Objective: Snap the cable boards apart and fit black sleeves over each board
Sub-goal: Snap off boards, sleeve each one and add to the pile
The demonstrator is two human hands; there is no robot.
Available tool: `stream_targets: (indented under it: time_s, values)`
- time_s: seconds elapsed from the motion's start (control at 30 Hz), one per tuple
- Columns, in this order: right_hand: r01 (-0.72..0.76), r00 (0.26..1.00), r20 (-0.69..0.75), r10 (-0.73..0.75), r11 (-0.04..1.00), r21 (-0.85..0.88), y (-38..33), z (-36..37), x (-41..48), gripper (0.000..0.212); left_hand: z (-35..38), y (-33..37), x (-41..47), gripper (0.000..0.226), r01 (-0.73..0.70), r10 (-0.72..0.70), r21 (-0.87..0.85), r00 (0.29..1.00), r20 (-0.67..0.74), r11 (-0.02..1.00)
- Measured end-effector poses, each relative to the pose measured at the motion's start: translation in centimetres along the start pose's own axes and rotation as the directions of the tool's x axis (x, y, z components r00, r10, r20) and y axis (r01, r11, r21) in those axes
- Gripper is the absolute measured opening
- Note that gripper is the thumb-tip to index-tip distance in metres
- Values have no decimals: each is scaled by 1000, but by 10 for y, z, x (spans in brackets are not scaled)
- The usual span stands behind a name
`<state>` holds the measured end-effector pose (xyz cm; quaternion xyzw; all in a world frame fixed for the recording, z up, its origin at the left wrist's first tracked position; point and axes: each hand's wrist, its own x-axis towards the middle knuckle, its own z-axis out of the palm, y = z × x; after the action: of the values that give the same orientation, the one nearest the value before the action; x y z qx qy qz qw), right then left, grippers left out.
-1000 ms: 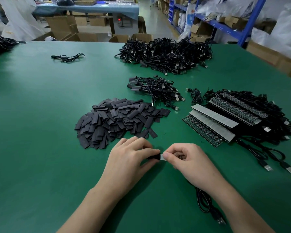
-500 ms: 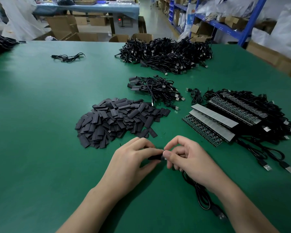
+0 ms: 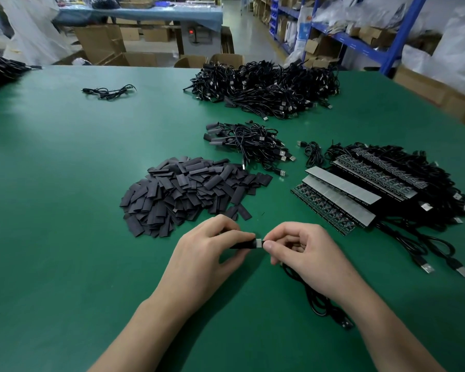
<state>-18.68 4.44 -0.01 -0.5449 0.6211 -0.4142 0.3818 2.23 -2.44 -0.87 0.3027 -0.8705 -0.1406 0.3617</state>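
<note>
Green bench mat, warehouse shelving behind at 1 o'clock. Clock bearings below are taken from your work point, low and centre on the mat.

Work point: one black sleeve is partly over a single board. A short pale end of the board shows between your hands. Your left hand pinches the sleeve between thumb and fingers. Your right hand has its fingers curled and pinches the exposed board end. The board's cable runs out under your right hand toward 5 o'clock and ends in a plug.

Judgement: this board is snapped free and mid-sleeving; the sleeve needs a last push to cover the pale end.

Outward:
- 11 o'clock, near: loose sleeve pile, large.
- 2 o'clock, near: board strips, unsnapped, stacked on their tangled leads.
- 12 o'clock, further: small cable bundle, several ends wearing sleeves. These look finished.
- 12 to 1 o'clock, far: big cable heap. You cannot tell from here whether all of it is sleeved.
- 10 o'clock, far: one stray cable.

Progress, as a judgement: a good part appears done, yet several full strips and a deep stock of sleeves say much remains.
</note>
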Motion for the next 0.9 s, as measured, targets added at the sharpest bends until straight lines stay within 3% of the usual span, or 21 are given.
stream_targets:
  time_s: [0.67,0.8,0.9]
  values:
    - [-7,998,66,4,999,42,3,4,0,23,0,2,-1,17,-85,84,25,995,56,996]
    - [-7,999,37,3,995,104,2,3,2,6,1,4,0,26,27,-29,-77,999,-14,997]
    - [-3,1000,22,0,991,137,1,1,2,8,-2,5,3,35,129,-147,-148,982,-118,981]
